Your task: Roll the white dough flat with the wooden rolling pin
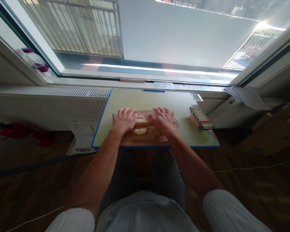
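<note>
A wooden rolling pin (144, 123) lies crosswise over a round, flat piece of pale dough (140, 130). The dough sits on a brown wooden cutting board (145, 140). My left hand (124, 119) lies over the pin's left end, palm down, fingers stretched forward. Over the right end rests my right hand (162, 119), also palm down with its fingers spread and pointing away from me. Both hands cover the ends of the pin. A metal handle (176, 123) shows at the board's right side, next to my right hand.
Under the board is a pale green tabletop (190, 137) with a blue rim. A pixelated object (201, 117) lies at its right. Behind stand a radiator (87, 93) and a window sill with a bottle (36, 61). A red fire extinguisher (26, 132) is at left.
</note>
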A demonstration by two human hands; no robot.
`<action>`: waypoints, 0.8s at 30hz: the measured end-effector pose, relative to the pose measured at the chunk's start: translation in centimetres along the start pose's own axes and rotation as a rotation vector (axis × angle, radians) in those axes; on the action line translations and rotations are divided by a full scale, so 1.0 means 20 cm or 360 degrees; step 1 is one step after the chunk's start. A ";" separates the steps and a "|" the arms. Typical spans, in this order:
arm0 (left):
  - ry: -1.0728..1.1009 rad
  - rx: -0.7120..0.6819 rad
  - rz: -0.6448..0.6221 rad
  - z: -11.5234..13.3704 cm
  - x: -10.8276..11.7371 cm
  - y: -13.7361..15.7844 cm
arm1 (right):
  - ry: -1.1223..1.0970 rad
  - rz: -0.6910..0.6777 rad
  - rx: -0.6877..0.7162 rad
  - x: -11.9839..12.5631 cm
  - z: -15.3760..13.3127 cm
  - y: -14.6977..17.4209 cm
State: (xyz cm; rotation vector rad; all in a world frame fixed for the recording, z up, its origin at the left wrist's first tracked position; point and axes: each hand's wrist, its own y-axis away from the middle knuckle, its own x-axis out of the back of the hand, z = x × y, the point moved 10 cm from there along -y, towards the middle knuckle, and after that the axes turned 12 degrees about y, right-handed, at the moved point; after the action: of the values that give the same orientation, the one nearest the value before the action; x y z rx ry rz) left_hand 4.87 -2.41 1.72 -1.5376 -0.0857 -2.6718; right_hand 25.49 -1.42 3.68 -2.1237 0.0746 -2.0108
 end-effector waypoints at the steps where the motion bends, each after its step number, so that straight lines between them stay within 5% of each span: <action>1: 0.0003 0.0011 -0.0015 0.00 0.00 -0.01 | 0.0007 -0.0009 0.0000 0.00 0.00 -0.01; 12: -0.0079 0.0087 -0.0155 0.00 0.00 -0.13 | 0.0142 -0.0124 0.0039 -0.06 -0.01 -0.14; 24: -0.0098 0.0067 0.0051 0.01 0.05 -0.24 | -0.0045 -0.0221 -0.0066 -0.08 0.00 -0.25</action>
State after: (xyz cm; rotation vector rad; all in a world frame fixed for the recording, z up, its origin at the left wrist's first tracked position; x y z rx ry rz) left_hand 4.26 2.28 2.53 -1.5950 -0.1183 -2.5815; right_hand 24.82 3.80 3.11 -2.2393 -0.0373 -2.0709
